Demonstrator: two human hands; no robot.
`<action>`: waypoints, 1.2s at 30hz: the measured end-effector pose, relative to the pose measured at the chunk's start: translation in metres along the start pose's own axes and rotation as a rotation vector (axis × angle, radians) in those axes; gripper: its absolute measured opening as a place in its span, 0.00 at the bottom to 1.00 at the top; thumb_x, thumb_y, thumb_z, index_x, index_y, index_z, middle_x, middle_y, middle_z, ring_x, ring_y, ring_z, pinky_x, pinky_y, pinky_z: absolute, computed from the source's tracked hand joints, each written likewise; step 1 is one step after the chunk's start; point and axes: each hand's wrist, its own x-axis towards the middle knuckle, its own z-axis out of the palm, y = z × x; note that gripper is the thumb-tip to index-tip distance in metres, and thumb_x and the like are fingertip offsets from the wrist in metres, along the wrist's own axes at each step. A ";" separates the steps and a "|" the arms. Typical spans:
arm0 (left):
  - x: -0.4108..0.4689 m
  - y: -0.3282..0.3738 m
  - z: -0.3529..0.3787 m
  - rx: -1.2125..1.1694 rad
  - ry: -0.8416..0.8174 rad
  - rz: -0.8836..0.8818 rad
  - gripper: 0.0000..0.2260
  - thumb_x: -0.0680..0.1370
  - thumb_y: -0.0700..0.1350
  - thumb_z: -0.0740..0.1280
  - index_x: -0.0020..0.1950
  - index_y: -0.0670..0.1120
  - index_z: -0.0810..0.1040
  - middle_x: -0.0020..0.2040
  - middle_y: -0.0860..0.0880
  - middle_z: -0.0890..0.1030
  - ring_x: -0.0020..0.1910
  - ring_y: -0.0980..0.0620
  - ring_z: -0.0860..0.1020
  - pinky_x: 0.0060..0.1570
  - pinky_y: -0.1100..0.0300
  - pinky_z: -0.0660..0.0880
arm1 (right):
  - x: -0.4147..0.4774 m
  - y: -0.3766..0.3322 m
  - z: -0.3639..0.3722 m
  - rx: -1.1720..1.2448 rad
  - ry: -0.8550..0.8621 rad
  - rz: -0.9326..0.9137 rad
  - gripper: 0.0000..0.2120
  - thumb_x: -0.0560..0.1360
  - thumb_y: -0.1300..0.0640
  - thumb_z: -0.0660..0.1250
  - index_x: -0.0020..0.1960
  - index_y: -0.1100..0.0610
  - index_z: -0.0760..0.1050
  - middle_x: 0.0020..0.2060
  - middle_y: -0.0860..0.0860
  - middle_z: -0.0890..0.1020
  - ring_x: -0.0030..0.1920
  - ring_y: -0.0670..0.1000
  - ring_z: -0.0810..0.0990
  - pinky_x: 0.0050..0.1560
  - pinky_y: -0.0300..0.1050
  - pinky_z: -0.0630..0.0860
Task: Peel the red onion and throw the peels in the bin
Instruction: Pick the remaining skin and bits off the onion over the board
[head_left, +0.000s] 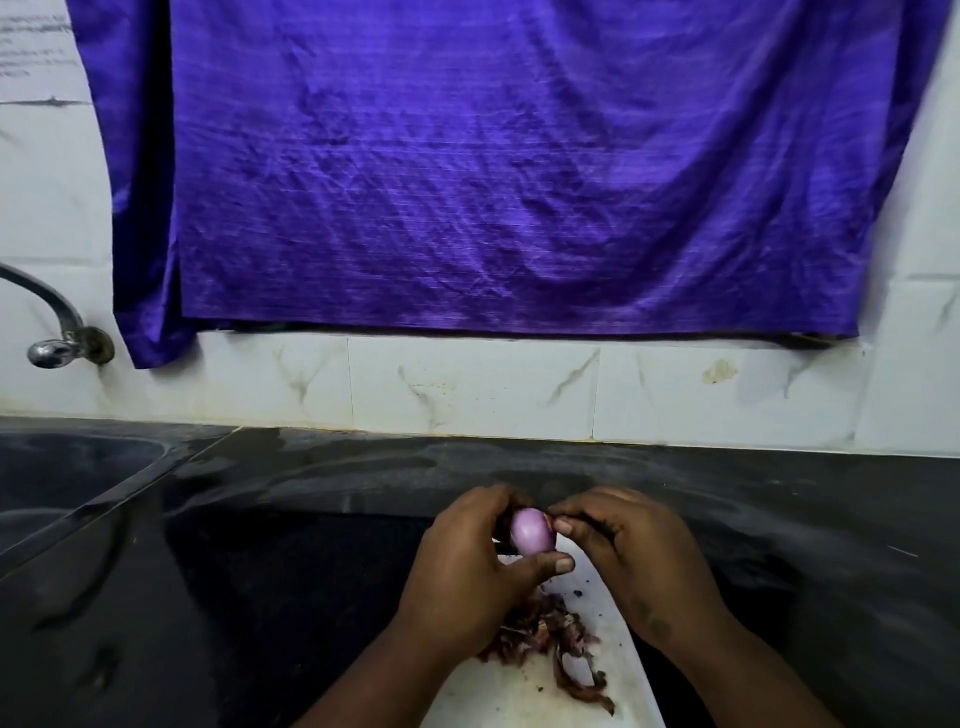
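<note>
A small red onion (531, 535), its pale purple flesh bare on the side facing me, is held above a white board (524, 686). My left hand (467, 566) grips it, thumb under it and fingers curled behind. My right hand (628, 556) pinches a bit of skin at the onion's right end between thumb and fingertips. A heap of dry reddish-brown peels (550, 644) lies on the board just below both hands. No bin is in view.
The board lies on a black stone counter (260, 571). A sink (67, 483) is at the far left with a metal tap (57, 332) on the wall above it. A purple cloth (493, 171) hangs over the white tiled wall behind.
</note>
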 end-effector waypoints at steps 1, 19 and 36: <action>0.000 0.000 0.000 -0.011 0.002 -0.004 0.16 0.68 0.60 0.80 0.52 0.59 0.81 0.50 0.60 0.83 0.50 0.59 0.82 0.49 0.57 0.82 | 0.000 0.000 0.000 -0.018 -0.010 -0.007 0.05 0.79 0.51 0.69 0.51 0.43 0.83 0.45 0.36 0.83 0.47 0.41 0.80 0.48 0.45 0.77; 0.003 0.018 -0.011 -0.438 -0.174 -0.306 0.31 0.78 0.65 0.57 0.52 0.40 0.85 0.35 0.55 0.82 0.33 0.68 0.78 0.38 0.74 0.71 | 0.001 -0.014 0.007 -0.261 0.167 -0.090 0.09 0.81 0.53 0.59 0.41 0.47 0.69 0.34 0.42 0.74 0.33 0.43 0.63 0.43 0.46 0.68; 0.003 0.000 -0.008 0.155 0.038 0.213 0.22 0.76 0.60 0.69 0.69 0.62 0.74 0.61 0.66 0.77 0.61 0.59 0.75 0.59 0.60 0.73 | -0.001 -0.009 0.012 0.699 -0.074 0.350 0.14 0.83 0.55 0.63 0.40 0.54 0.77 0.31 0.49 0.75 0.32 0.47 0.71 0.37 0.42 0.70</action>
